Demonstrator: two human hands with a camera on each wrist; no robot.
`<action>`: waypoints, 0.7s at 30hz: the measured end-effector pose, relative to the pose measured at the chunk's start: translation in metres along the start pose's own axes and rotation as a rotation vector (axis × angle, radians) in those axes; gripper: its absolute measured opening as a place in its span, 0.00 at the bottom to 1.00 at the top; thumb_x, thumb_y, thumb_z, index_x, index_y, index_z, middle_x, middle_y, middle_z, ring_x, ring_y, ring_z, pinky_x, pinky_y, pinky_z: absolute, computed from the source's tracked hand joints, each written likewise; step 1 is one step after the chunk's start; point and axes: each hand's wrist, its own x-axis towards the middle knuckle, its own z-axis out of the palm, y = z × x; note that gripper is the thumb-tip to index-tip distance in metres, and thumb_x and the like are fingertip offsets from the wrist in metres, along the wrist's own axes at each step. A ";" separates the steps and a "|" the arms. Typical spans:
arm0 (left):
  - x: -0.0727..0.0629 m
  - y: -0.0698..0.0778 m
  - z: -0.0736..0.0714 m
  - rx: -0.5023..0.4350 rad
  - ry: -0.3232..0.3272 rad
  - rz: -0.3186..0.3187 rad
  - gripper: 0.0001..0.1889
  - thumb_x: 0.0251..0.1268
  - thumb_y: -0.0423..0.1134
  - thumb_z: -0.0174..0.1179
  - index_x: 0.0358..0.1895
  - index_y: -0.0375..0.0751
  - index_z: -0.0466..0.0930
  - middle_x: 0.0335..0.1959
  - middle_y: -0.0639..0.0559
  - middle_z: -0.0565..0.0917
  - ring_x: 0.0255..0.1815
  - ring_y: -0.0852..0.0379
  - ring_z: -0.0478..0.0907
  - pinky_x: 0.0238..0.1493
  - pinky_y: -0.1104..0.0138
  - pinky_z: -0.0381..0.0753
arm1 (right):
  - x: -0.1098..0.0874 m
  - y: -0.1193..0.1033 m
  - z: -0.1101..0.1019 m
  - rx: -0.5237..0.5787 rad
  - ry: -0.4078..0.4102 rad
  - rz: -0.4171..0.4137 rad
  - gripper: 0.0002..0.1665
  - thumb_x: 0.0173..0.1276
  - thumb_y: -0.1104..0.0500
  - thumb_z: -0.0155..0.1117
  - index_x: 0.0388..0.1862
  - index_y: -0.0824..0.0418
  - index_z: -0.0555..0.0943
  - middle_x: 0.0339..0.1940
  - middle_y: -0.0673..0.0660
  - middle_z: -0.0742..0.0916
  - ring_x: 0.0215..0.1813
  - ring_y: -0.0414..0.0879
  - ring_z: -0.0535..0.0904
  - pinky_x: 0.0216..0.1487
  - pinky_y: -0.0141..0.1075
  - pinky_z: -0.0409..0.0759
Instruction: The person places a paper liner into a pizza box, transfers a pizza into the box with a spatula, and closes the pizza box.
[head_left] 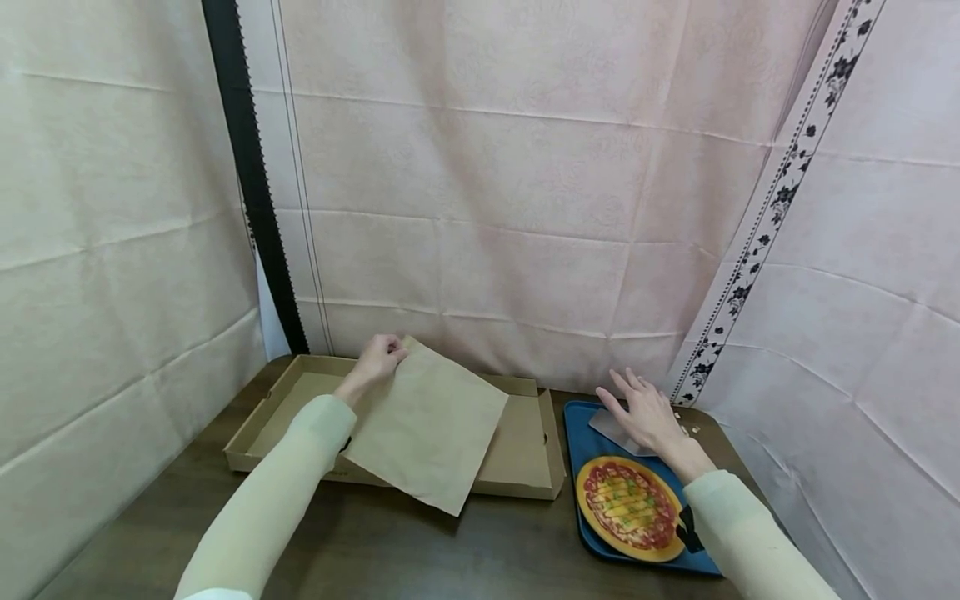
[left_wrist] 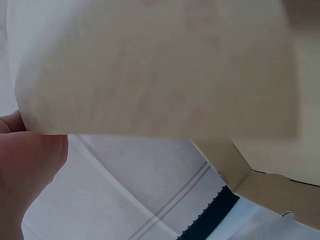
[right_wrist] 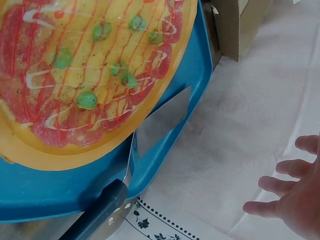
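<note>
My left hand [head_left: 377, 360] pinches a corner of a square sheet of brown paper [head_left: 435, 429] between thumb and fingers. The sheet slants over an open cardboard pizza box [head_left: 517, 462], hiding its middle part. In the left wrist view the thumb [left_wrist: 37, 160] presses against the paper's edge. My right hand [head_left: 651, 421], fingers spread and holding nothing, is above the far part of a blue tray [head_left: 576, 412]. On that tray lie a round pizza [head_left: 630, 508] and a pizza server with a metal blade [right_wrist: 165, 120] and dark handle [right_wrist: 97, 212].
The pizza box's right wall [head_left: 553, 442] stands close to the tray on a dark wooden table [head_left: 390, 550]. Small pale flecks [head_left: 693, 429] show on the tabletop right of the tray. Pale cloth [head_left: 480, 183] hangs behind and at both sides.
</note>
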 end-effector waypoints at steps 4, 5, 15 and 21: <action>0.001 -0.005 -0.006 0.012 0.011 -0.006 0.10 0.70 0.31 0.53 0.28 0.32 0.74 0.22 0.53 0.69 0.26 0.56 0.66 0.30 0.68 0.65 | 0.000 0.001 0.000 0.001 -0.004 0.004 0.41 0.74 0.33 0.41 0.73 0.60 0.65 0.74 0.72 0.64 0.71 0.73 0.60 0.63 0.72 0.59; 0.002 -0.006 -0.007 0.012 0.015 -0.013 0.10 0.70 0.32 0.53 0.28 0.32 0.74 0.22 0.53 0.70 0.27 0.56 0.67 0.30 0.68 0.65 | 0.000 0.001 0.000 0.003 -0.007 0.005 0.41 0.74 0.33 0.41 0.73 0.60 0.64 0.74 0.72 0.64 0.71 0.73 0.60 0.63 0.71 0.58; 0.004 -0.021 -0.020 0.020 0.026 -0.036 0.09 0.70 0.32 0.52 0.30 0.31 0.75 0.24 0.51 0.72 0.29 0.55 0.68 0.31 0.68 0.66 | 0.000 0.003 -0.002 0.007 -0.025 0.011 0.41 0.74 0.33 0.41 0.74 0.59 0.63 0.74 0.72 0.63 0.71 0.73 0.60 0.63 0.71 0.59; 0.004 -0.028 -0.026 0.024 0.035 -0.040 0.09 0.69 0.31 0.53 0.30 0.30 0.75 0.25 0.51 0.72 0.29 0.55 0.67 0.32 0.68 0.66 | 0.000 0.005 -0.003 0.000 -0.039 0.015 0.42 0.74 0.32 0.40 0.74 0.59 0.63 0.74 0.72 0.63 0.72 0.73 0.60 0.64 0.71 0.58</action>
